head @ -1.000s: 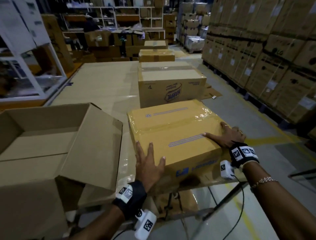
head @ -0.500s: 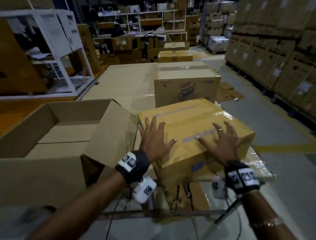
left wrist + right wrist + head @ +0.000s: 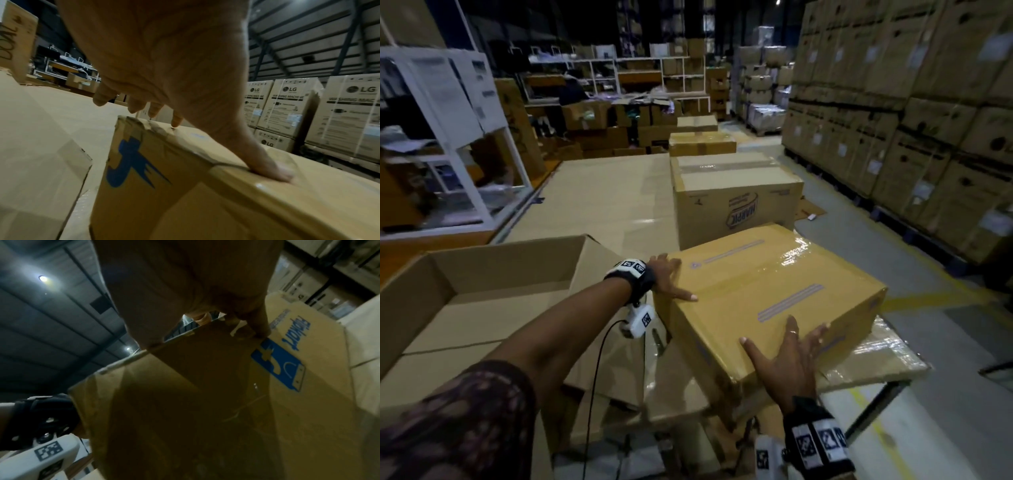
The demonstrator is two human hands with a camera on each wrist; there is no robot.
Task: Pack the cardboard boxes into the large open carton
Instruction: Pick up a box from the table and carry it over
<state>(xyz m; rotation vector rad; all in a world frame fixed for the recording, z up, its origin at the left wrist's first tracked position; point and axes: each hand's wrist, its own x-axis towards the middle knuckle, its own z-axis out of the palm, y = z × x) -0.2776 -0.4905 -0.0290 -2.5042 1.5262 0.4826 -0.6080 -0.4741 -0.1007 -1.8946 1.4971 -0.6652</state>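
Note:
A tape-wrapped yellow-brown cardboard box [image 3: 767, 291] with blue print lies on a plastic-covered sheet [image 3: 876, 356] just right of the large open carton [image 3: 506, 245]. My left hand [image 3: 666, 277] lies on the box's far left corner, fingers spread, thumb pressing the top edge. In the left wrist view the fingertips [image 3: 176, 121] touch the top of the box [image 3: 185, 203] near the corner. At the near right corner, my right hand [image 3: 787, 359] is spread, thumb and fingers on top, the outer fingers over the side. The carton's right flap [image 3: 599, 270] stands between carton and box.
A sealed Harpic box [image 3: 736, 209] stands right behind the yellow box, with more sealed boxes [image 3: 702, 142] further back. Tall stacks of appliance cartons [image 3: 893, 120] line the right side. White shelving [image 3: 448, 120] stands at the left. A metal frame [image 3: 873, 411] carries the work surface.
Both hands have slid off the middle of the box top. The left went to the far left corner, the right to the near right corner. The box has turned slightly.

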